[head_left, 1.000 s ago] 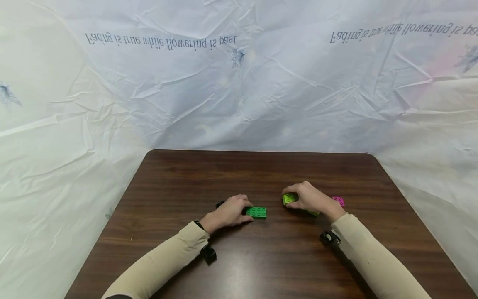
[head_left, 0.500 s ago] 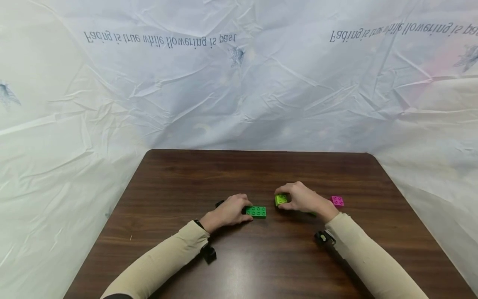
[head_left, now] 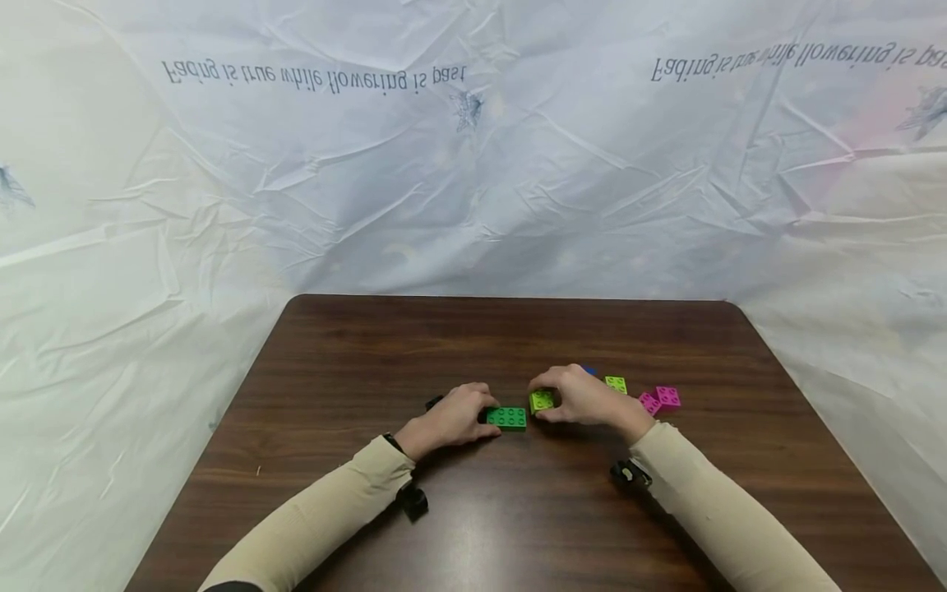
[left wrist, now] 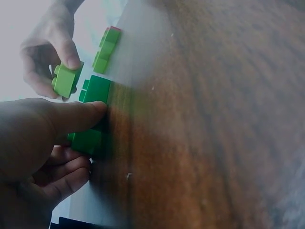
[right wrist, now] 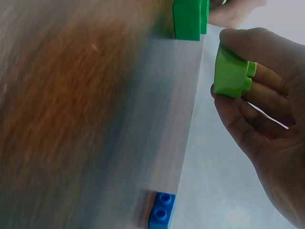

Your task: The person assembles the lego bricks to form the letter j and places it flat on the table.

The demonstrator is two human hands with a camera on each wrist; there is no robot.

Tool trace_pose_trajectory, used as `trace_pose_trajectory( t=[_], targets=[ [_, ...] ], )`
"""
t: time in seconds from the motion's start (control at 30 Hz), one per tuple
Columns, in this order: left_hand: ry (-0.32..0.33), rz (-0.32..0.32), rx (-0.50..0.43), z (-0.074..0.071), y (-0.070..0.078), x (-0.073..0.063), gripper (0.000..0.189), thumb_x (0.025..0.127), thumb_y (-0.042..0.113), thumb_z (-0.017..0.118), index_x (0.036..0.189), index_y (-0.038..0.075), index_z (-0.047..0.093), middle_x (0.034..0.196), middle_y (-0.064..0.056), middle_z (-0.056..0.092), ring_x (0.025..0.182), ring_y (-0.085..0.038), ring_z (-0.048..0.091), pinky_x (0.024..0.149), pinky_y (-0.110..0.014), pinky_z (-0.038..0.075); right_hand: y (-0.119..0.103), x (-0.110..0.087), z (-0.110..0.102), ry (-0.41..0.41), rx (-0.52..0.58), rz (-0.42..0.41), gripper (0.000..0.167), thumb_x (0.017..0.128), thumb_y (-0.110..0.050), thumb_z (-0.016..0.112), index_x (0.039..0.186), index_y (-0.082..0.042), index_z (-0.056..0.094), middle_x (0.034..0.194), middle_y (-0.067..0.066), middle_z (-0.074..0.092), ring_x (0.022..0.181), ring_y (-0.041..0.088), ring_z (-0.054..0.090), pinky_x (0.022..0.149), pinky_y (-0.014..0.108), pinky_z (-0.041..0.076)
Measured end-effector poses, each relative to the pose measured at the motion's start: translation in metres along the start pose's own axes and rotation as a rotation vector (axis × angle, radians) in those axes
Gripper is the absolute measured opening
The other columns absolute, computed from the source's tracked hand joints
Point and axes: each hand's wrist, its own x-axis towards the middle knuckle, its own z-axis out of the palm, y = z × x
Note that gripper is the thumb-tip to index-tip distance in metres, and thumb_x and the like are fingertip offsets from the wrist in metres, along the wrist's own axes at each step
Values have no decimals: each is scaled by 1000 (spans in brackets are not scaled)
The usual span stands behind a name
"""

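On the wooden table my left hand [head_left: 453, 419] grips the left end of a long green toy brick [head_left: 507, 419], thumb on the near side and fingers on the far side. A small lime-green brick [head_left: 542, 401] is pinched between thumb and fingers of my right hand [head_left: 588, 399], just right of the green one. From the left wrist, the lime brick [left wrist: 66, 80] appears raised off the table, studs up, apart from the green brick [left wrist: 97, 89]. The right wrist view gives its smooth side [right wrist: 228, 74] and two studs.
Behind the right hand lie another lime brick [head_left: 616, 384] and a partly hidden blue brick [head_left: 588, 370]. Two pink bricks [head_left: 668, 396] sit by the right wrist. A pale printed sheet [head_left: 473, 205] hangs behind the table's far edge.
My right hand has carried the lime brick leftward to beside the green one, uncovering the lime, pink and blue bricks behind it. The left hand has stayed in place.
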Motion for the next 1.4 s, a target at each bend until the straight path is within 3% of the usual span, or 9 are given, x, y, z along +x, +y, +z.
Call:
trace_pose_trajectory(
  t=[0.47, 1.4],
  targets=[
    [-2, 10, -6, 1, -2, 0, 39, 88, 38, 72, 116, 12, 70, 101, 1, 62, 87, -10, 58, 75, -25, 50, -8, 11, 11, -42, 33, -8, 39, 86, -28, 76, 117, -5, 68, 113, 5, 69, 100, 19, 66, 78, 32, 56],
    [-1, 6, -22, -1, -1, 0, 37, 88, 37, 72, 115, 12, 71, 98, 2, 61, 81, -7, 56, 69, -20, 48, -13, 15, 16, -106, 21, 16, 37, 87, -29, 75, 118, -9, 68, 113, 2, 69, 100, 15, 65, 80, 31, 55]
  ],
)
